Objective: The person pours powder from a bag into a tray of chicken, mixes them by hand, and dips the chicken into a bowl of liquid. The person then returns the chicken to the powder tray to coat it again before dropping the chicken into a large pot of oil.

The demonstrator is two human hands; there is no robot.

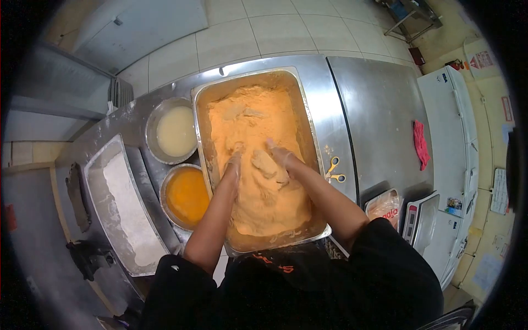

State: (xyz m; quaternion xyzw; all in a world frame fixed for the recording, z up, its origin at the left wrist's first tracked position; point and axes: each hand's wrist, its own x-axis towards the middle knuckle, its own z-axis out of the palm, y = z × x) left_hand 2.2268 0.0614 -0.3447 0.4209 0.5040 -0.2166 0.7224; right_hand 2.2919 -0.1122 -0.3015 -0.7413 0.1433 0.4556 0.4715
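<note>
**Fingers.** Left hand [234, 163]: flour-coated, fingertips sunk in the mix; how far the fingers curl cannot be told. Right hand [279, 154]: fingers stretched out and loosely spread, flat on the mix, gripping nothing.

**Between the hands.** Lumpy piece coated in orange crumb [265, 164], touching the right hand and just beside the left, near the middle of the pan.

**Container.** Large rectangular steel pan [309, 118] of orange breading flour [247, 115]. The far half of the flour lies open; the near rim meets the person's black top.

**Left of pan.**
- Round steel bowl of pale liquid [176, 131]
- Round steel bowl of orange liquid [187, 195]
- Steel tray of white flour [129, 203]

The bowls touch the pan's wall.

**Right of pan.**
- Yellow-handled scissors [334, 170], just beside the rim
- Bare steel counter [379, 104]
- Red cloth [421, 144]
- Digital scale [421, 220]

**Writing.** Clear packet [384, 206] has red letters, partly cut off by the right arm. Orange print on the top is unreadable.
</note>
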